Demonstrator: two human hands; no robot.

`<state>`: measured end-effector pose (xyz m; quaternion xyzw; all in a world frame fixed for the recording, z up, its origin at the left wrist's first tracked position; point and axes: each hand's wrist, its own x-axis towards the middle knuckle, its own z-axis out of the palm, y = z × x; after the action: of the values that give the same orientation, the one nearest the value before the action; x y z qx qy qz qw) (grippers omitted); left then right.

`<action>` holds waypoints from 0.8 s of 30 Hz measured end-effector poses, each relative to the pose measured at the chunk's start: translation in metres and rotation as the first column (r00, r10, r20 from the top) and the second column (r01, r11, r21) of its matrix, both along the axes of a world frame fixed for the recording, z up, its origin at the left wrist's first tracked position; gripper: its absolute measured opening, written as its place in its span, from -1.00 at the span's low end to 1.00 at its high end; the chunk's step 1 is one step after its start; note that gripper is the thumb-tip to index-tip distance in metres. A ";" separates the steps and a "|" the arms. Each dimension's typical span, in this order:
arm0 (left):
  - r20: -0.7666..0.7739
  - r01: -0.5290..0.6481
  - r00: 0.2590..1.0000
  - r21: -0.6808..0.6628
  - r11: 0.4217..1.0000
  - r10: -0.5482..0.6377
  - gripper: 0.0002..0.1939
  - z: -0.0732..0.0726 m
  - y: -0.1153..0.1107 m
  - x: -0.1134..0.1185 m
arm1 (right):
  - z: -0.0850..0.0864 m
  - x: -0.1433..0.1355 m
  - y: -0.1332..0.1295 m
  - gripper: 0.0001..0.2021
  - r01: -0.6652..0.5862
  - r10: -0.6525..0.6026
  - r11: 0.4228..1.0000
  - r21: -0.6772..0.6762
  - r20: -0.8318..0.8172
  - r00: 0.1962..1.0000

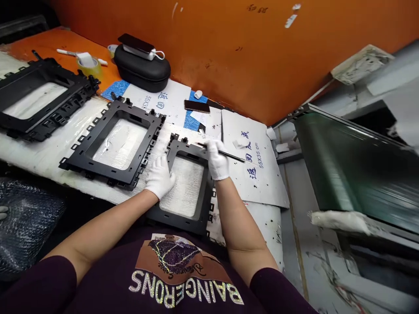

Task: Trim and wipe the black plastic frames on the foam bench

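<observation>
A black plastic frame [188, 224] with a large rectangular opening lies flat on the bench in front of me. My left hand [160, 178], in a white glove, grips its left side rail, thumb toward the opening and fingers on the outer side. In my white-gloved right hand [217, 160] is a thin black pen-like tool [233, 156], held over the frame's upper right corner. One end points left along the top rail; whether its tip touches the plastic I cannot tell.
Left of my work lie a second black frame [83, 159] and a third black frame [34, 126]. Behind are a black zip case [142, 69], a tape roll [89, 69] and a dark phone [197, 106]. White cardboard [271, 187] lies right; a green conveyor belt [347, 170] stands beyond.
</observation>
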<state>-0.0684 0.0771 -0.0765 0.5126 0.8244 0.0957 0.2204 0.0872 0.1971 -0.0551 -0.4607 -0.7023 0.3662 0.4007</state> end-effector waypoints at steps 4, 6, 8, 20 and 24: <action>0.014 -0.108 0.994 -0.055 0.993 0.109 -0.13 0.002 0.004 -0.003 | 0.014 0.096 -0.025 -0.73 0.228 -0.247 0.949 0.216 0.067 0.967; 0.031 -0.132 0.990 -0.068 0.989 0.134 -0.10 0.003 0.005 -0.004 | 0.006 0.140 -0.038 -0.75 0.286 -0.341 0.926 0.246 0.218 0.915; 0.044 -0.138 0.989 -0.061 0.989 0.141 -0.12 0.005 0.006 -0.005 | -0.008 0.175 -0.050 -0.76 0.271 -0.344 0.934 0.231 0.388 0.855; 0.045 -0.169 0.984 -0.067 0.983 0.172 -0.24 0.017 0.005 -0.002 | -0.049 0.223 -0.055 -0.58 -0.058 -0.026 0.996 0.071 0.828 0.560; 0.029 -0.166 0.986 -0.022 0.986 0.166 -0.27 0.010 0.005 -0.005 | -0.046 0.207 -0.070 -0.61 0.081 -0.147 0.989 0.125 0.717 0.682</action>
<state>-0.0732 0.0824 -0.0664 0.4385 0.8615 0.1137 0.2293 0.2937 0.1268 -0.1015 -0.5932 -0.7879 0.0997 0.1322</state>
